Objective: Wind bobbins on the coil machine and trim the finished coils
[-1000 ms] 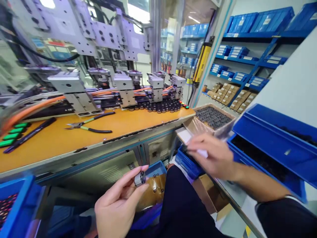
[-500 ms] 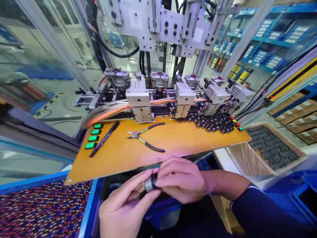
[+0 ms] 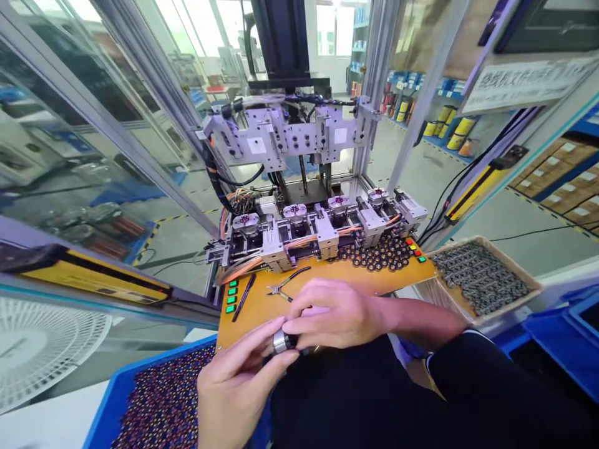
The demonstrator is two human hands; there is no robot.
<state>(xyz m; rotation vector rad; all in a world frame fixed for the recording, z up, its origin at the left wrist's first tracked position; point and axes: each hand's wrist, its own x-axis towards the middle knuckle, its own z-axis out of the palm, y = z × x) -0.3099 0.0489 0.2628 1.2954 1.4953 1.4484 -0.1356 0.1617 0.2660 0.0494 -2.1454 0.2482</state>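
Two bare hands meet over the person's lap, in front of an orange workbench. The left hand (image 3: 236,390) pinches a small silver metal ring (image 3: 281,342) between thumb and fingertips, holding it up and clear of the lap, apparently so that the other hand can get at it. The right hand (image 3: 334,313) comes in from the right with its fingers curled over the ring's far side; its fingertips close on something dark at the ring, though what that is cannot be made out. The ring sits between both hands, just below the near edge of the workbench (image 3: 262,312).

On the bench just beyond the knuckles lie a pair of pliers (image 3: 286,284) and a dark pen-like tool (image 3: 243,298), beside a column of green buttons (image 3: 231,299), all within easy reach. Further back, a row of metal fixtures (image 3: 322,231) runs across the machine, with a cluster of small dark round parts (image 3: 381,252) piled at its foot.

To the right, a cardboard box (image 3: 528,284) holds many dark parts. At lower left, a blue bin (image 3: 105,411) holds a mass of small multicoloured pieces, close by the left hand. Dark sleeves and trousers fill the bottom of the view.
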